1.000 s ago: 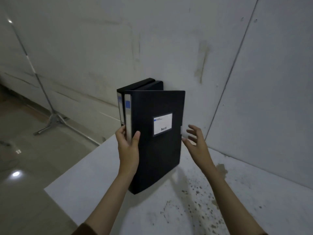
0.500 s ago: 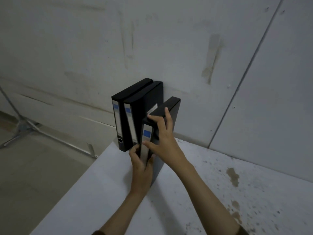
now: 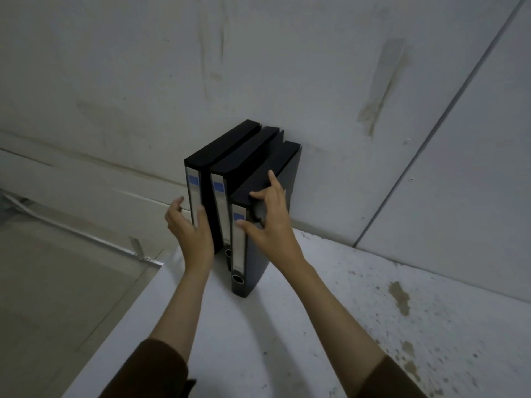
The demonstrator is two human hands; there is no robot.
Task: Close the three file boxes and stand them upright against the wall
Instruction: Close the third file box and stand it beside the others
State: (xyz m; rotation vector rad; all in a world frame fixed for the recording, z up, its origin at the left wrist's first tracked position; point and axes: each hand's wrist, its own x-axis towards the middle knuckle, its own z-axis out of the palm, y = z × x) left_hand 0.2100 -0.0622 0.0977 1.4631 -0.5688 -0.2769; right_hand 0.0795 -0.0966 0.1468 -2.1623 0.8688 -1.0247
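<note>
Three black file boxes stand upright and closed on the white table (image 3: 330,285), backs to the wall (image 3: 316,76), grey-labelled spines facing me. The left file box (image 3: 222,145) and the middle file box (image 3: 248,152) touch side by side. The right file box (image 3: 265,265) stands a little nearer to me and leans slightly. My right hand (image 3: 271,225) grips its top front corner, thumb on the spine, fingers over the top and right side. My left hand (image 3: 191,229) is spread at the left box's spine, thumb touching it, fingers apart beside it.
The table's left edge (image 3: 135,300) runs diagonally just left of the boxes, with the floor (image 3: 57,282) below it. A metal bar (image 3: 86,238) lies on the floor near the wall. Brown stains (image 3: 399,297) mark the table to the right.
The third box, held flat-on a second ago, was turned spine-out and pushed back beside the other two. My left hand let go of it and moved to the left box.
</note>
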